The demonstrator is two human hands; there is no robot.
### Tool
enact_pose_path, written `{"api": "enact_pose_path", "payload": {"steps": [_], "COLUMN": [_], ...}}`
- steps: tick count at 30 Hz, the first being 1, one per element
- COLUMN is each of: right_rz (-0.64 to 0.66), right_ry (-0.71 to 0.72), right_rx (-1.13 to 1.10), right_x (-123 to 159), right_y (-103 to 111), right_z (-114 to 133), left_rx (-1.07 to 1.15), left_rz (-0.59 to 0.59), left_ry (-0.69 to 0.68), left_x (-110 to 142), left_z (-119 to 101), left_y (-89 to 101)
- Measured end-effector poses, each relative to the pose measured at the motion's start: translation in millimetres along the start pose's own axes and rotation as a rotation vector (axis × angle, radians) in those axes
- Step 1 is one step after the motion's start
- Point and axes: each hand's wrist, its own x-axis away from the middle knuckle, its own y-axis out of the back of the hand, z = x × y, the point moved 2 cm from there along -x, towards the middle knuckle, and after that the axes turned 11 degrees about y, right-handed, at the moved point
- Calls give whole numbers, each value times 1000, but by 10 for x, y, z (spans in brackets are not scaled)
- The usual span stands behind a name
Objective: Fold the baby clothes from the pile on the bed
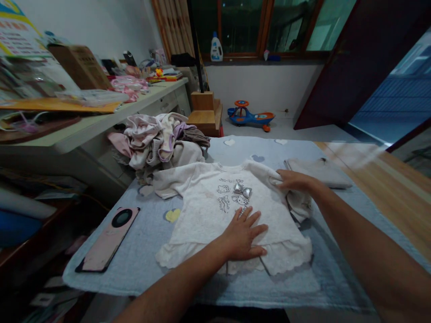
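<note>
A white child's shirt (202,215) with a silver bow and line-drawn cartoon figures lies spread on the blue cloth (144,251). My left hand (245,235) rests flat on its lower front, fingers spread. At the shirt's right shoulder, my right hand (296,180) has its fingers closed on the sleeve, whose cuff end hangs bent below the hand. The other sleeve (173,180) stretches out to the left. Beyond my right hand lies a folded pale garment (323,172).
A heap of crumpled clothes (158,139) sits at the far left of the cloth. A pink phone (109,240) lies near the left edge. A cluttered desk (134,105) stands along the left, and a blue toy car (251,117) is on the floor beyond.
</note>
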Motion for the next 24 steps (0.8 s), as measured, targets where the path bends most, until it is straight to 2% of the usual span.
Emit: {"api": "enact_pose_path", "payload": {"steps": [2,5,8,12,15,19,21,24], "right_rz": [14,-53,-120,-133,-101,-150,-212,-274], "right_ry": [45,-36,-13,139,120,49,11,69], "right_rx": [-8,61,-19,-571,-956,-1223,-1350,-1540], "right_x": [66,161,260,376,368,200,100,-3], "right_y": [54,136,150,33,-99,-249,-305,-352], "right_z": [-46,-72,63,414,648,876,978,1126], "left_rx": [9,92,342,953,1348,1568,1645,1765], "left_rz": [5,20,6,-35,16,150,115,-49], "left_ry": [12,27,90,278,401,381,339,277], "left_x": [7,5,-33,-120,-147,-131,-140,-179], "left_z": [-9,-7,19,96,127,51,0,-31], "left_y": [5,36,109,224,276,276,254,235]}}
